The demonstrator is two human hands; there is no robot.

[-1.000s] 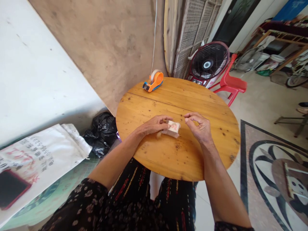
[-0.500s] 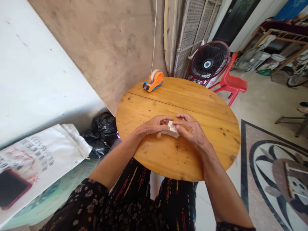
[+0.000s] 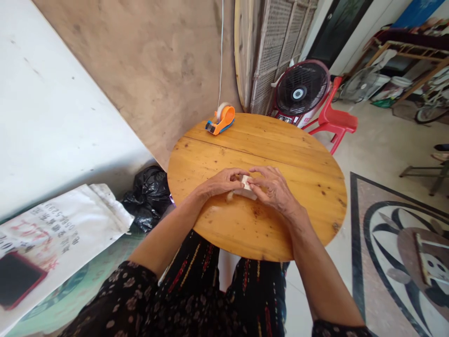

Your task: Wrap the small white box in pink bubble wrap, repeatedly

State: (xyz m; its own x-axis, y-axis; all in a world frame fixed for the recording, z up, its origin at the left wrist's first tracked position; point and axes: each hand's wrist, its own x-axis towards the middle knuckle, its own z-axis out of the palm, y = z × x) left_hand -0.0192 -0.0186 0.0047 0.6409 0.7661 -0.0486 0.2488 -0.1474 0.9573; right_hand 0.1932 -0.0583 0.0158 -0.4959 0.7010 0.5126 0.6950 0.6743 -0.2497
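Observation:
A small whitish box (image 3: 246, 192) lies on the round wooden table (image 3: 224, 224), low and close to its near half. My left hand (image 3: 224, 181) grips its left end between thumb and fingers. The fingertips and thumb of my right hand (image 3: 271, 185) press together on the box's top and right end, with the index finger bent over it. Part of the box is hidden by both hands. By my left thumb rests a small pale scrap (image 3: 230, 195), too blurred to name.
An orange tape dispenser (image 3: 221, 120) stands at the table's far left edge. Beyond the table are a dark red fan (image 3: 302, 89) and a red chair (image 3: 336, 119). To the left sit black plastic bags (image 3: 149, 196), a white sack (image 3: 70, 220) and a phone (image 3: 19, 281).
My right hand has shifted left and its fingers have closed in on the box's top. The left hand keeps its grip. The whole view has moved slightly.

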